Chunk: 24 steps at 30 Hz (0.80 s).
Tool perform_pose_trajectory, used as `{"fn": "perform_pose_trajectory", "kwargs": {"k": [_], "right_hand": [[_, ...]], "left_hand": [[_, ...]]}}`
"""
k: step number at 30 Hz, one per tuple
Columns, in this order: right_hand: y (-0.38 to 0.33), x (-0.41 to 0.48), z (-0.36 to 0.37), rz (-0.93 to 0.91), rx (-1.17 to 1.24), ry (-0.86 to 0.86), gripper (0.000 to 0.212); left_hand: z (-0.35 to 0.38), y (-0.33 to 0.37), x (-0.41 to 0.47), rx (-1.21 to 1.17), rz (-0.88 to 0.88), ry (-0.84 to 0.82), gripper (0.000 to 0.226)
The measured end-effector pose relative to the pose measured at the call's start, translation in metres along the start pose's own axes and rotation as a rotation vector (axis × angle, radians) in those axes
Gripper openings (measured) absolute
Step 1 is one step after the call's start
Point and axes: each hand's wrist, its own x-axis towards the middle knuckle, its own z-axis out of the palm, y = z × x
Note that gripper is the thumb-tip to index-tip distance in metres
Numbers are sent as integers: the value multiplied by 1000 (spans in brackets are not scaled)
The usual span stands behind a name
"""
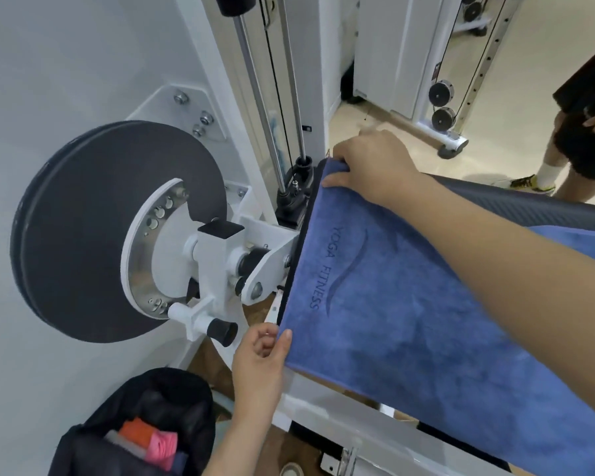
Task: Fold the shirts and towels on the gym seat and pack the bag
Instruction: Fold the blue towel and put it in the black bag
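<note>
A blue towel (409, 321) printed "YOGA FITNESS" lies spread over the dark gym seat (529, 204). My right hand (371, 163) grips its far left corner, fingers curled over the edge. My left hand (260, 355) pinches the near left corner between thumb and fingers. On the floor at the lower left stands an open black bag (158, 403) with orange, pink and grey folded items (148, 441) inside.
A white exercise machine with a large black disc (93, 228) and a knobbed lever (220, 331) stands just left of the seat. Cable rods rise behind it. Another person's legs (564, 149) stand at the far right on the pale floor.
</note>
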Motion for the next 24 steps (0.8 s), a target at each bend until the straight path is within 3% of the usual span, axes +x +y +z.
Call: {"fn": "perform_pose_trajectory", "kwargs": {"k": [4, 8, 10, 12, 16, 18, 24], "right_hand": [[7, 6, 6, -8, -51, 55, 49], [2, 6, 12, 27, -38, 142, 58], [-1, 1, 5, 72, 47, 140, 59], [4, -12, -8, 69, 104, 134, 45], [36, -73, -29, 119, 109, 58, 21], [49, -106, -30, 127, 67, 24, 20], [82, -147, -45, 196, -125, -72, 18]], "left_hand": [[-5, -6, 2, 57, 23, 58, 13], [-4, -3, -1, 428, 332, 8, 11], [-5, 0, -2, 645, 504, -5, 29], [-2, 9, -3, 781, 623, 21, 48], [23, 58, -6, 662, 916, -66, 26], [44, 96, 6, 589, 1004, -103, 28], [103, 184, 72, 700, 1042, -112, 41]]}}
